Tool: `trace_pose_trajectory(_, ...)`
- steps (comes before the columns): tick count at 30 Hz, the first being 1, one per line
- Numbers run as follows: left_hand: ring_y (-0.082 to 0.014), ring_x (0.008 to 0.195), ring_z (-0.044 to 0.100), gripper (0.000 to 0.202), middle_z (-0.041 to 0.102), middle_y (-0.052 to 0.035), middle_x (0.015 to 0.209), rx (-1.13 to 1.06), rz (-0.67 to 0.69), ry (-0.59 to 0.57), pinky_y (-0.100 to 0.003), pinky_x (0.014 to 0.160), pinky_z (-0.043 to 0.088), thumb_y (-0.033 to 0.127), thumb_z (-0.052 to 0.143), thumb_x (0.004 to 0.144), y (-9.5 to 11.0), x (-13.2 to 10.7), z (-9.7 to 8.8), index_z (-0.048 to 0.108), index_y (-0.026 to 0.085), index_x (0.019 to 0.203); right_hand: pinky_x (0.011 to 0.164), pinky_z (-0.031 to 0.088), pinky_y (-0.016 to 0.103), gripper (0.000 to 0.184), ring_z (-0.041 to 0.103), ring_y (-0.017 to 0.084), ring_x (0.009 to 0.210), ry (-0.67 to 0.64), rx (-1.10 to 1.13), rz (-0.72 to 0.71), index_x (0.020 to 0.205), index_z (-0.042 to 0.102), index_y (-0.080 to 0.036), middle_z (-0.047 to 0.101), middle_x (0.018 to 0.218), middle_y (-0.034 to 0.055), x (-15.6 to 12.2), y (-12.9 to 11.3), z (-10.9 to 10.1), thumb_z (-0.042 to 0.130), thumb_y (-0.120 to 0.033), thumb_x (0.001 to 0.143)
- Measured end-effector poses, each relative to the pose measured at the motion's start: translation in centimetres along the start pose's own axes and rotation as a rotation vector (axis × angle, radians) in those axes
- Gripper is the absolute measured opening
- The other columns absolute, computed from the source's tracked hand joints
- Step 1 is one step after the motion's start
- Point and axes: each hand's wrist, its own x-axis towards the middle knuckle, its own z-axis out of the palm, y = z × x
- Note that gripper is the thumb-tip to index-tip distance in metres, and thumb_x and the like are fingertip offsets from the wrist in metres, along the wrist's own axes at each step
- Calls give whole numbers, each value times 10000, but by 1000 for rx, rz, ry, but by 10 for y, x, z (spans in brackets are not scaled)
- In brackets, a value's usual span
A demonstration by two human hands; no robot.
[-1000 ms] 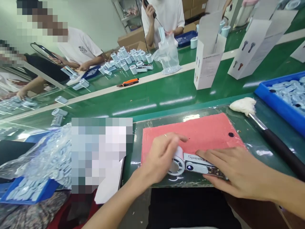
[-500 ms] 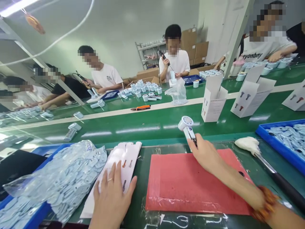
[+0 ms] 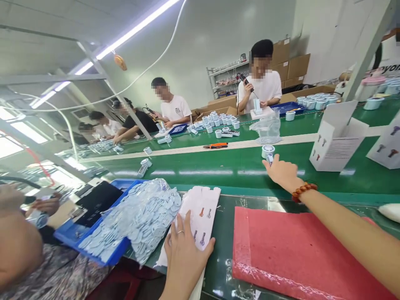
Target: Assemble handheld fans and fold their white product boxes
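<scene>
Green workbench (image 3: pixel 225 208) runs through a factory room, and a pink-red mat (image 3: pixel 296 254) lies on it nearest the person. Just beyond the mat's far edge, the right hand (image 3: pixel 283 173), with an orange beaded bracelet (image 3: pixel 304 191) at its wrist, is closed around the slim handle of a white handheld device with a round head (image 3: pixel 268 151), raised over a green conveyor belt (image 3: pixel 193 168). A firm pinch seems wise on so narrow a handle. Left of the mat, the left hand (image 3: pixel 185 260) lies open, its palm pressing flat on a stack of white printed cardboard sheets (image 3: pixel 201 210), which should keep them from sliding. Farther left of the mat, a blue plastic tray (image 3: pixel 93 241) carries a clear bag of pale blue flat pieces (image 3: pixel 146 218) close beside the sheets, so room looks tight there. Right of the device, past the mat, a white printed carton (image 3: pixel 336 146) stands, with open belt between them.
</scene>
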Motion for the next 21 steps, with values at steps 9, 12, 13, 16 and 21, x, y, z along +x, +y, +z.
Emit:
trace_pose_trajectory(9, -441, 1485, 407, 784, 199, -146, 1759, -32, -14, 329, -623, 1115, 428, 385, 801, 858, 28, -33, -48, 495, 228, 1562, 1061, 567, 358, 365, 583, 213, 1244, -92, 345, -465, 1442, 603, -210, 596, 1351, 97, -111, -65, -21, 417, -308, 1144)
trace_pose_trajectory(12, -489, 1471, 379, 720, 122, -146, 1776, -47, 73, 512, -660, 1091, 405, 342, 828, 802, 54, -47, -52, 589, 252, 1476, 1071, 552, 436, 451, 537, 250, 1278, 20, 416, -510, 1523, 562, -188, 528, 1450, 119, -148, -86, -29, 307, -310, 1171)
trace_pose_trajectory(13, -501, 1464, 375, 704, 99, -148, 1779, -71, 96, 564, -678, 1089, 394, 322, 834, 794, 63, -49, -51, 604, 254, 1456, 1034, 558, 468, 457, 541, 272, 1252, 74, 418, -473, 1519, 564, -158, 533, 1441, 137, -156, -90, -30, 308, -308, 1172)
trace_pose_trajectory(16, -544, 1452, 357, 618, 39, -143, 1785, -141, 140, 675, -745, 1082, 345, 286, 868, 809, 86, -50, -45, 650, 251, 1387, 959, 549, 507, 451, 548, 309, 1199, 183, 476, -308, 1479, 591, -131, 566, 1393, 151, -166, -95, -30, 345, -333, 1159)
trace_pose_trajectory(21, -543, 1443, 358, 566, 51, -123, 1787, -146, 213, 729, -751, 1056, 348, 233, 897, 804, 104, -47, -38, 702, 276, 1334, 969, 522, 480, 384, 538, 298, 1186, 193, 731, -37, 1274, 639, -194, 569, 1286, 121, -157, -88, -33, 424, -467, 1112)
